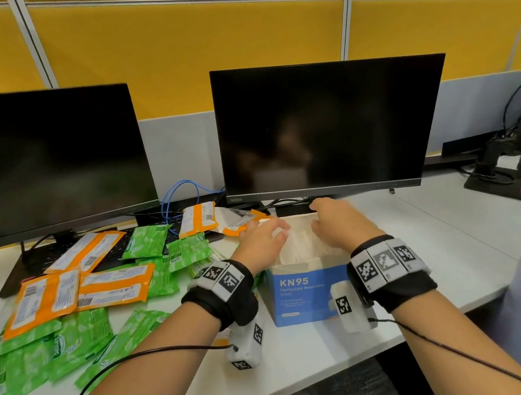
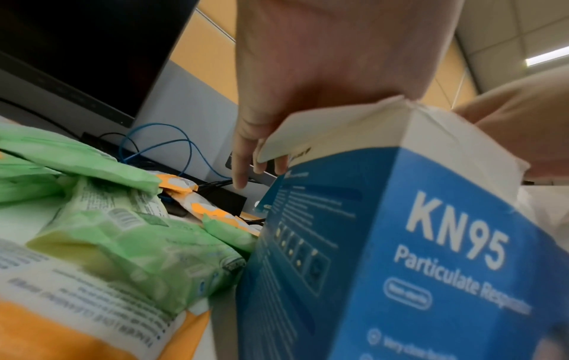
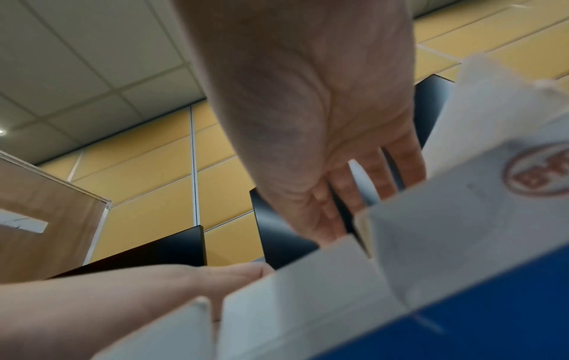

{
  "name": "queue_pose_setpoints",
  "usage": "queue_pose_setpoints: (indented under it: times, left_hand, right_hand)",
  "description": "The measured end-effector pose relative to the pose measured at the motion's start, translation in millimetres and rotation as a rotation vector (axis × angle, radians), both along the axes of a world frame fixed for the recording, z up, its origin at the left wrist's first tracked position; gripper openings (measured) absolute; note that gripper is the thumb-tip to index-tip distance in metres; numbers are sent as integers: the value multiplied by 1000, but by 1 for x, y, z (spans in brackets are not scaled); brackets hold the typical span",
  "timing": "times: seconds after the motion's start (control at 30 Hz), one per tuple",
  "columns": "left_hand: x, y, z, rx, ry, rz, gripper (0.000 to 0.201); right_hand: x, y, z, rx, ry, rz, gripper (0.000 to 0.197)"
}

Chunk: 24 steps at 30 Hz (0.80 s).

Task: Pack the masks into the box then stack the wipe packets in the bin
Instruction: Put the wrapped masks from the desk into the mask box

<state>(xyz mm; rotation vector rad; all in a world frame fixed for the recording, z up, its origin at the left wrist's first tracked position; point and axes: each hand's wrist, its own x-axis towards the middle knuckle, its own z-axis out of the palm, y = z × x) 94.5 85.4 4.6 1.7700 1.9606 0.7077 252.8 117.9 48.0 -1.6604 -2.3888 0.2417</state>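
A blue KN95 box (image 1: pixel 300 294) stands open-topped at the desk's middle, with white masks (image 1: pixel 298 243) showing inside. My left hand (image 1: pixel 264 235) lies over the opening's left side, its fingers (image 2: pixel 240 170) pointing down past a white flap (image 2: pixel 307 131). Over the right side, my right hand (image 1: pixel 332 219) reaches straight fingers (image 3: pixel 354 190) down between the flaps onto the masks. Neither hand grips anything that I can see. Green wipe packets (image 1: pixel 69 342) and orange ones (image 1: pixel 44 301) lie scattered to the left of the box.
Two dark monitors (image 1: pixel 36 160) (image 1: pixel 326 126) stand behind the box. A keyboard (image 1: pixel 111 248) lies partly under packets, and a blue cable (image 1: pixel 178 194) loops between the screens. A monitor arm base (image 1: pixel 507 181) sits far right. The white desk (image 1: pixel 433 236) shows bare right of the box.
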Motion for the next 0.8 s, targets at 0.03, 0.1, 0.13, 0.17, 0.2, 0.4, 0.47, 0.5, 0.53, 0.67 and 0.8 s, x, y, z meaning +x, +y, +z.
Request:
queue_pose_setpoints:
  times: [0.03, 0.1, 0.13, 0.17, 0.2, 0.4, 0.47, 0.5, 0.53, 0.67, 0.8]
  left_hand:
    - [-1, 1, 0, 0, -9, 12, 27]
    - [0, 3, -1, 12, -70, 28, 27]
    - [1, 3, -2, 37, -137, 29, 30]
    - [3, 1, -3, 58, -240, 34, 33]
    - [4, -3, -2, 73, -348, 40, 36]
    - [-36, -13, -2, 38, -229, 67, 45]
    - [-68, -10, -9, -12, -80, 148, 52]
    - [-84, -10, -13, -61, 17, 201, 56]
    - [-99, -11, -19, -107, 97, 251, 59]
    - [-143, -12, -48, -234, 243, 300, 65]
    - [-167, -14, -73, -268, 175, 195, 61]
  right_hand:
    - [-2, -1, 0, 53, 20, 30, 40]
    - [-10, -10, 2, -8, 46, 164, 41]
    - [-16, -17, 2, -97, 56, 229, 46]
    - [-23, -22, 2, -183, 61, 269, 54]
    - [-29, -24, 0, -243, 48, 277, 61]
    - [-26, -9, -10, -24, -274, 25, 39]
    - [-30, -12, -7, 145, -214, 0, 38]
    - [-37, -15, -4, 222, -116, 46, 40]
    - [-47, -21, 0, 301, 14, 125, 40]
    - [-100, -55, 3, 82, 394, 470, 30]
    - [-132, -57, -33, -227, 106, 432, 37]
